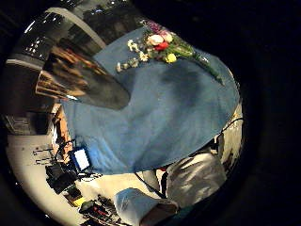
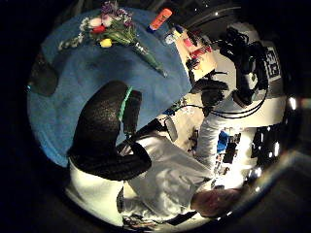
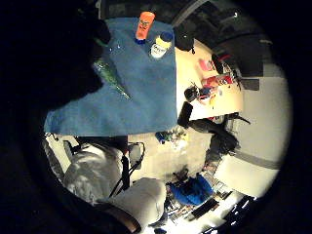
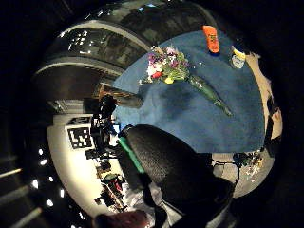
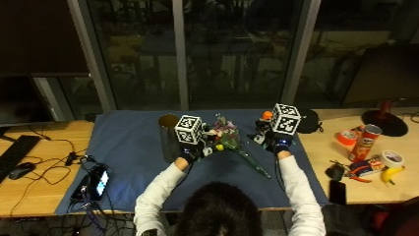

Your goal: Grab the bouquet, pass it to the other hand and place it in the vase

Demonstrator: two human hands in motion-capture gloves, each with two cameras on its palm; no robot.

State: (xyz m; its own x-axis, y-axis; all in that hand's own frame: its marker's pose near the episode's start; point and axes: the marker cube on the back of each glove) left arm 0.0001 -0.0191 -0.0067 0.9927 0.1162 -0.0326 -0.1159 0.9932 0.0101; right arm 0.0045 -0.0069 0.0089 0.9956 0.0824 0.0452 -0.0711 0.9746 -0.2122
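Observation:
The bouquet (image 5: 225, 136) of mixed flowers lies on the blue cloth (image 5: 131, 147), its wrapped green stem pointing toward the person. It also shows on the cloth in the palm views: the bouquet (image 1: 162, 47), (image 2: 109, 29), (image 4: 166, 66). Only the stem (image 3: 109, 75) appears in the right little finger side view. A dark metallic vase (image 5: 169, 142) stands upright just left of the flowers, also seen as the vase (image 1: 80, 80). My left hand (image 5: 189, 153) hovers between vase and bouquet, holding nothing. My right hand (image 5: 282, 143) hovers right of the stem, also holding nothing.
An orange bottle (image 4: 210, 38) and a white jar (image 4: 237, 58) lie at the cloth's far right. A phone (image 5: 98, 179) rests on the cloth's left edge. A crisp can (image 5: 369, 138), tape and a banana (image 5: 391, 174) sit on the wooden table at right.

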